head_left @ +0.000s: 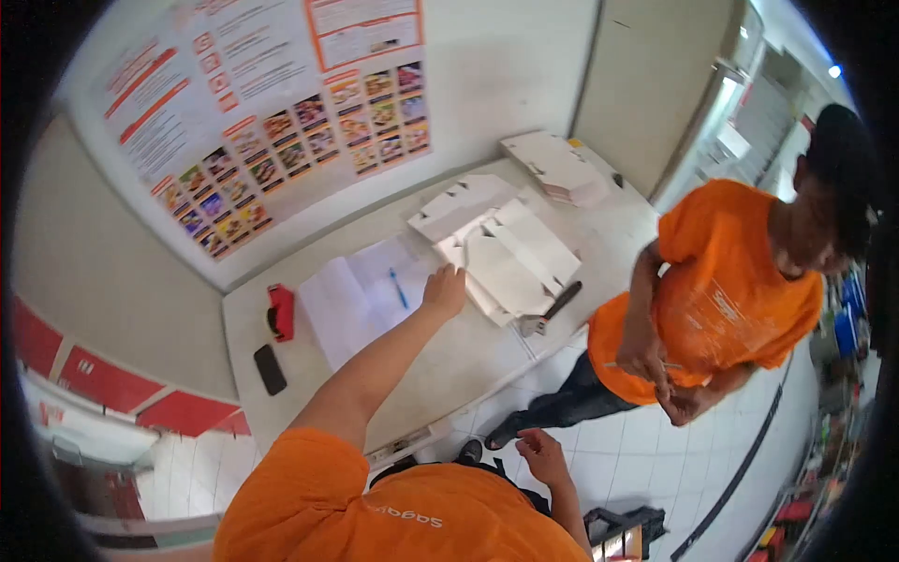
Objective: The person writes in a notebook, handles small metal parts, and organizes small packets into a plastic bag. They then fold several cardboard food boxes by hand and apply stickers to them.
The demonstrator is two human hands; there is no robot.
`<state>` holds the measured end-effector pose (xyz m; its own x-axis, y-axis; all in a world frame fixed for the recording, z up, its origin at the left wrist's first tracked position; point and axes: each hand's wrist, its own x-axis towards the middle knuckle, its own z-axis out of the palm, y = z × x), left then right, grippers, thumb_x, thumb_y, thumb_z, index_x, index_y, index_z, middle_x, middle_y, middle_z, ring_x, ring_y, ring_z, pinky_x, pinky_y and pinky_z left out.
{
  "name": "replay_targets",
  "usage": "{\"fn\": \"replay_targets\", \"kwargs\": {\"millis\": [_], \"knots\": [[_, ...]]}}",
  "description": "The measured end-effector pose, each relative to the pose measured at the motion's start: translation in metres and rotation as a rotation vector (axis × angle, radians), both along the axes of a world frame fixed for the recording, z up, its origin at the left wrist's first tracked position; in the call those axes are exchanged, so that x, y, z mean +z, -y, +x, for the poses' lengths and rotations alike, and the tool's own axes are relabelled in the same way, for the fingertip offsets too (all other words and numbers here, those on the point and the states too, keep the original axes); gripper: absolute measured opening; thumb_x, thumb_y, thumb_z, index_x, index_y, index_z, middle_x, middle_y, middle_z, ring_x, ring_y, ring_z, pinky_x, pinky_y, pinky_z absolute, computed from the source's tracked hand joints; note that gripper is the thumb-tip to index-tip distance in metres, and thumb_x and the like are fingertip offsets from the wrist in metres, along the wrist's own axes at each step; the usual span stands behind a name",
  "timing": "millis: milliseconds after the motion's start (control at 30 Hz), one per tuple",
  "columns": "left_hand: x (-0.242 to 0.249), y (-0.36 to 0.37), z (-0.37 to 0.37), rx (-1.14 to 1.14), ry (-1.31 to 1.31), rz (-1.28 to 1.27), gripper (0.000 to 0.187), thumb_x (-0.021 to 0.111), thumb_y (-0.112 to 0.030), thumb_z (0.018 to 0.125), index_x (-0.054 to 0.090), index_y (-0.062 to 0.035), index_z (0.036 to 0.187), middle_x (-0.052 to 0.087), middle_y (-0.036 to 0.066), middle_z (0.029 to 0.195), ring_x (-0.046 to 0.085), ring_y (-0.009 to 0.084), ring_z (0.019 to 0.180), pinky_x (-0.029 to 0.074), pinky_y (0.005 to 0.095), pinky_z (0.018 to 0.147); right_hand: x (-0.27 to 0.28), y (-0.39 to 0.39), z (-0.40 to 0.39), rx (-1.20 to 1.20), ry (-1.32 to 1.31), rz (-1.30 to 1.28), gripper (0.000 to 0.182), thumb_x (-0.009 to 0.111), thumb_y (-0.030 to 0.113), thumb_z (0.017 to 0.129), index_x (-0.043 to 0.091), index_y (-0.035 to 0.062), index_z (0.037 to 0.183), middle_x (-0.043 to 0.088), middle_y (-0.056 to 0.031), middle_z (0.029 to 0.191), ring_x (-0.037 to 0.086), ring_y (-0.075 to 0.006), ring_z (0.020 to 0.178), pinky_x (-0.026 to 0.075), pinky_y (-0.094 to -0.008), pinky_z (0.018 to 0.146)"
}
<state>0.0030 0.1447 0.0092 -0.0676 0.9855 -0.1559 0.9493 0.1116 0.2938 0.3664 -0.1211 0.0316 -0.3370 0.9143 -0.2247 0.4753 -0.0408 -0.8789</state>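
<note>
- Head view: flat white cardboard pieces with dark notches [520, 258] lie in a loose, uneven pile on the pale, smooth-topped table [449, 370], between white paper sheets [337, 309] and a second white cardboard stack [557, 167].
- Left hand [444, 292]: at the pile's left edge, fingers partly curled; whether it grips or merely touches cannot be told.
- Right hand [543, 456]: low beside the body, fingers loosely bent and parted, nothing visible in it.
- Handling, as judged: each piece light, fairly stiff across its panels, weaker at folds and notches; corners could crease. Smooth faces may slide over one another.
- Recommended hold: thumb above and fingers beneath a plain edge, clear of the notches; two hands on opposite edges for several pieces.
- Adjacent: black-handled tool with a grey metal head [551, 311], just beside the pile's near right corner. Co-worker [730, 281] stands to the right, hands apart from the pile.
</note>
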Motion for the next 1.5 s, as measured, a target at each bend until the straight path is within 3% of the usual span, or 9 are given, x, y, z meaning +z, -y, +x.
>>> {"fn": "replay_targets", "kwargs": {"millis": [233,400,533,767,900,967,1033,1233,1500], "knots": [[0.003,-0.052,0.055,-0.855,-0.444,0.329,0.08,0.072,-0.043,0.086,0.038,-0.0219,0.156,0.024,0.016,0.166,0.025,0.0411,0.151,0.021,0.0693,0.117,-0.005,0.07,0.055,-0.238,0.068,-0.108,0.031,0.07,0.025,0.095,0.067,0.0031,0.117,0.075,-0.0133,0.095,0.072,-0.024,0.084,0.056,-0.0363,0.078],[-0.04,-0.102,0.023,-1.332,-0.945,0.409,0.051,0.049,-0.018,0.099,0.044,-0.0025,0.147,0.052,0.022,0.146,0.048,0.0405,0.138,0.035,0.0519,0.117,0.002,0.147,0.093,-0.569,0.092,-0.151,0.029,0.069,0.024,0.095,0.067,0.0028,0.115,0.074,-0.0123,0.094,0.071,-0.0259,0.083,0.056,-0.0372,0.077],[0.021,-0.091,0.037,-0.971,-0.439,0.295,0.04,0.05,-0.009,0.095,0.058,-0.0021,0.134,0.068,0.021,0.107,0.067,0.0361,0.1,0.057,0.0447,0.081,0.007,0.182,0.09,-0.729,0.061,-0.139,0.03,0.068,0.025,0.094,0.067,0.0028,0.114,0.074,-0.0155,0.097,0.071,-0.0308,0.087,0.055,-0.0402,0.078],[0.145,-0.081,0.019,-0.416,0.034,0.713,0.038,0.052,-0.012,0.097,0.058,0.0028,0.132,0.065,0.03,0.115,0.063,0.0453,0.106,0.049,0.0512,0.091,0.02,0.193,0.043,-0.73,0.0,0.036,0.028,0.068,0.025,0.093,0.068,0.0035,0.111,0.074,-0.0169,0.097,0.071,-0.032,0.087,0.055,-0.0406,0.078],[0.189,0.034,-0.025,-0.508,0.36,0.761,0.041,0.045,-0.016,0.106,0.051,0.0123,0.135,0.054,0.033,0.137,0.057,0.047,0.122,0.045,0.044,0.104,0.037,0.196,0.005,-0.691,-0.047,0.12,0.025,0.068,0.022,0.093,0.068,0.0039,0.11,0.072,-0.0156,0.095,0.071,-0.0294,0.085,0.055,-0.04,0.077],[0.175,0.097,-0.045,-0.547,0.165,0.76,0.038,0.046,-0.021,0.107,0.048,-0.0001,0.138,0.058,0.025,0.129,0.064,0.0414,0.114,0.05,0.0453,0.098,0.06,0.188,-0.02,-0.637,-0.067,0.184,0.024,0.069,0.02,0.093,0.068,0.0045,0.111,0.071,-0.0131,0.093,0.07,-0.0278,0.082,0.055,-0.0394,0.076],[0.16,0.152,-0.066,-0.956,0.482,0.377,0.031,0.05,-0.018,0.105,0.063,0.0045,0.121,0.068,0.024,0.104,0.063,0.0363,0.087,0.051,0.0445,0.08,0.071,0.175,-0.042,-0.546,-0.085,0.22,0.032,0.065,0.022,0.099,0.062,0.0045,0.125,0.07,-0.0112,0.106,0.068,-0.0224,0.089,0.056,-0.0357,0.074],[0.167,0.369,0.068,-0.767,1.308,-0.506,0.041,0.05,-0.032,0.105,0.05,-0.0013,0.131,0.061,0.024,0.118,0.065,0.0394,0.101,0.051,0.0524,0.092,0.083,0.167,-0.077,-0.553,-0.58,0.197,0.045,0.053,0.02,0.106,0.046,0.0092,0.149,0.051,-0.0099,0.145,0.052,-0.0186,0.128,0.046,-0.0367,0.106],[0.145,0.372,0.094,-0.576,1.577,-0.865,0.071,0.049,-0.054,0.102,0.027,-0.0077,0.151,0.052,0.022,0.135,0.066,0.0426,0.107,0.054,0.0555,0.096,0.112,0.217,-0.087,-0.67,-0.606,0.43,0.034,0.07,0.014,0.096,0.056,0.0051,0.126,0.06,-0.0062,0.121,0.058,-0.0201,0.115,0.047,-0.0348,0.1]]}}
